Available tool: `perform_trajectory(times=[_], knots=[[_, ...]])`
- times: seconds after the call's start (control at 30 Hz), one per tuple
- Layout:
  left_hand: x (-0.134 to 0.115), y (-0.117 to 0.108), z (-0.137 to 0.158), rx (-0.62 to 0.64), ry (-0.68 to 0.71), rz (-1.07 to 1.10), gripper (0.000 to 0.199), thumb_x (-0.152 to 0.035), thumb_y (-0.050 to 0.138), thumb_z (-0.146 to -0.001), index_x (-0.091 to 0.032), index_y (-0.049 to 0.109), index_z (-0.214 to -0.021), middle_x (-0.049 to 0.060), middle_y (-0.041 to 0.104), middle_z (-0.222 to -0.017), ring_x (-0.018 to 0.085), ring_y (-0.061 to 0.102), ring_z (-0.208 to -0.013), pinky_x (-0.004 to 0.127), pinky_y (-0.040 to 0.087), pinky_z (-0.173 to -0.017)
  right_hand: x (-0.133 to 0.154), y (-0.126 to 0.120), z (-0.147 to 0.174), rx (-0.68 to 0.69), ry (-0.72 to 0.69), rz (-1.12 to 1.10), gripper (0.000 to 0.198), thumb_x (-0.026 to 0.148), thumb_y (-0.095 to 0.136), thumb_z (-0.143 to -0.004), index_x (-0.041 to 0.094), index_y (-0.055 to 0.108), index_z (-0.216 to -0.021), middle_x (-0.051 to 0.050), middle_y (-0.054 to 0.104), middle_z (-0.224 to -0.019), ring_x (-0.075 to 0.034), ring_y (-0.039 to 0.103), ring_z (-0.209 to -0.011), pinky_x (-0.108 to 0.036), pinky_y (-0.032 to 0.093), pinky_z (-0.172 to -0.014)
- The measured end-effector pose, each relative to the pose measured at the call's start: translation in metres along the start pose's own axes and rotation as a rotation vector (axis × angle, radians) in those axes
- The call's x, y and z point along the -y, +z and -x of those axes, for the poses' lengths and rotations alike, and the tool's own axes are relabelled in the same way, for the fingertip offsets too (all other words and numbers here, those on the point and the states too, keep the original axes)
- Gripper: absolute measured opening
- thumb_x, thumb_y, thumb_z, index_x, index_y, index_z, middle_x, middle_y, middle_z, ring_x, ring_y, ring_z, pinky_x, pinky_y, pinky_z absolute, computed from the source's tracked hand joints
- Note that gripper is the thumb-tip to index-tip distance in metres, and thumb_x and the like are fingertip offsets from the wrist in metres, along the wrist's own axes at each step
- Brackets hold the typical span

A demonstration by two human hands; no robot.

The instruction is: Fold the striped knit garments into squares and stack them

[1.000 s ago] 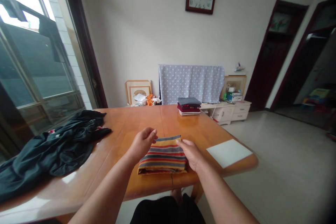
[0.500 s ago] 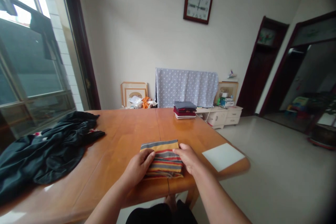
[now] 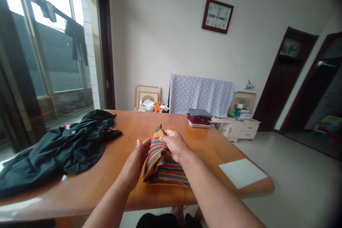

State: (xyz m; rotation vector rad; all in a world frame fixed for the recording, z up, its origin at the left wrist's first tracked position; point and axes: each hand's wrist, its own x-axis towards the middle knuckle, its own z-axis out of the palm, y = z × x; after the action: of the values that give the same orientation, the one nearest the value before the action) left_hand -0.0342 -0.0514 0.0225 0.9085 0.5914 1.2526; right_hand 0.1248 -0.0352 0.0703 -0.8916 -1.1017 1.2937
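Note:
A folded striped garment (image 3: 171, 174) in yellow, grey and red lies near the front edge of the wooden table. Its left part is lifted and tilted up in a narrow fold. My right hand (image 3: 175, 146) pinches the upper part of that fold between thumb and fingers. Along the fold's left side is my left hand (image 3: 136, 164), open, thumb raised and fingers stretched toward the cloth; whether the fingertips touch it is hard to tell. Further back on the table sits a stack of folded clothes (image 3: 199, 118), grey on top with dark red and striped layers below.
A dark crumpled garment (image 3: 61, 146) spreads over the left side of the wooden table (image 3: 128, 124). At the right corner lies a pale flat sheet (image 3: 242, 172). Behind the table stand a white cabinet (image 3: 240, 129) and something draped with a dotted blue-grey cloth (image 3: 200, 94).
The garment's left part has gone from lying flat to being raised and tilted. My right hand has shifted left with it; my left hand has let go. The view has turned slightly left.

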Motion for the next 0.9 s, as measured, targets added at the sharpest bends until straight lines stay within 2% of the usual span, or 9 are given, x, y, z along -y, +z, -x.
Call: perform_trajectory(times=[0.1, 0.2, 0.27, 0.33, 0.4, 0.53, 0.6, 0.77, 0.9], knots=[[-0.012, -0.027, 0.002, -0.133, -0.03, 0.105, 0.065, -0.066, 0.041, -0.095, -0.02, 0.057, -0.139, 0.015, 0.06, -0.141, 0.029, 0.059, -0.127, 0.043, 0.046, -0.108, -0.017, 0.039, -0.017, 0.055, 0.056, 0.021, 0.024, 0.021, 0.068, -0.064, 0.015, 0.068, -0.087, 0.0, 0.068, -0.069, -0.014, 0.061, -0.061, -0.026, 0.049, -0.061], [-0.019, -0.058, 0.008, -0.208, -0.046, 0.196, 0.07, -0.071, 0.036, -0.094, -0.023, 0.053, -0.143, 0.015, 0.058, -0.143, 0.03, 0.063, -0.122, 0.047, 0.051, -0.102, -0.044, 0.073, -0.028, 0.065, 0.11, 0.079, 0.015, 0.022, 0.07, -0.069, 0.015, 0.065, -0.081, 0.0, 0.064, -0.065, -0.014, 0.059, -0.057, -0.026, 0.049, -0.058], [-0.02, -0.076, 0.012, -0.265, -0.051, 0.247, 0.071, -0.072, 0.036, -0.093, -0.023, 0.054, -0.141, 0.015, 0.062, -0.138, 0.032, 0.065, -0.118, 0.05, 0.053, -0.097, -0.063, 0.091, -0.031, 0.121, 0.176, 0.08, 0.014, 0.025, 0.07, -0.073, 0.015, 0.065, -0.082, -0.001, 0.065, -0.068, -0.014, 0.061, -0.059, -0.027, 0.051, -0.06], [-0.018, -0.09, 0.014, -0.296, -0.032, 0.314, 0.073, -0.072, 0.033, -0.093, -0.018, 0.059, -0.136, 0.018, 0.067, -0.129, 0.033, 0.067, -0.114, 0.053, 0.054, -0.095, -0.076, 0.101, -0.033, 0.166, 0.238, 0.043, 0.019, 0.029, 0.072, -0.076, 0.016, 0.066, -0.087, -0.004, 0.068, -0.075, -0.016, 0.066, -0.066, -0.031, 0.055, -0.067], [-0.015, -0.099, 0.014, -0.276, 0.012, 0.391, 0.077, -0.072, 0.028, -0.095, -0.013, 0.063, -0.128, 0.021, 0.07, -0.121, 0.035, 0.068, -0.112, 0.056, 0.053, -0.096, -0.082, 0.102, -0.036, 0.097, 0.224, -0.019, 0.024, 0.032, 0.071, -0.078, 0.017, 0.066, -0.095, -0.006, 0.07, -0.083, -0.019, 0.07, -0.077, -0.034, 0.057, -0.075], [-0.012, -0.108, 0.007, -0.283, 0.07, 0.52, 0.08, -0.073, 0.023, -0.094, -0.013, 0.065, -0.124, 0.02, 0.072, -0.115, 0.036, 0.067, -0.114, 0.06, 0.049, -0.1, -0.081, 0.086, -0.044, -0.26, 0.058, -0.165, 0.029, 0.031, 0.064, -0.082, 0.019, 0.061, -0.108, -0.01, 0.07, -0.105, -0.019, 0.069, -0.103, -0.032, 0.054, -0.093], [-0.011, -0.111, 0.005, -0.317, 0.056, 0.558, 0.083, -0.075, 0.023, -0.093, -0.011, 0.064, -0.125, 0.021, 0.072, -0.115, 0.037, 0.066, -0.115, 0.062, 0.048, -0.101, -0.087, 0.079, -0.045, -0.364, 0.028, -0.207, 0.032, 0.034, 0.06, -0.084, 0.021, 0.058, -0.113, -0.01, 0.068, -0.117, -0.018, 0.065, -0.114, -0.03, 0.051, -0.098], [-0.01, -0.114, 0.002, -0.335, 0.04, 0.576, 0.084, -0.076, 0.026, -0.092, -0.009, 0.064, -0.125, 0.023, 0.071, -0.116, 0.038, 0.066, -0.115, 0.062, 0.048, -0.1, -0.135, 0.09, -0.032, -0.346, 0.085, -0.132, 0.046, 0.049, 0.057, -0.087, 0.024, 0.057, -0.125, -0.007, 0.061, -0.137, -0.019, 0.056, -0.129, -0.032, 0.046, -0.106], [-0.013, -0.109, 0.004, -0.314, 0.044, 0.512, 0.082, -0.076, 0.025, -0.092, -0.011, 0.065, -0.122, 0.021, 0.073, -0.112, 0.036, 0.068, -0.11, 0.06, 0.051, -0.097, -0.163, 0.101, -0.026, -0.307, 0.108, -0.039, 0.063, 0.058, 0.058, -0.086, 0.023, 0.052, -0.139, -0.007, 0.046, -0.154, -0.021, 0.042, -0.142, -0.034, 0.039, -0.113]])
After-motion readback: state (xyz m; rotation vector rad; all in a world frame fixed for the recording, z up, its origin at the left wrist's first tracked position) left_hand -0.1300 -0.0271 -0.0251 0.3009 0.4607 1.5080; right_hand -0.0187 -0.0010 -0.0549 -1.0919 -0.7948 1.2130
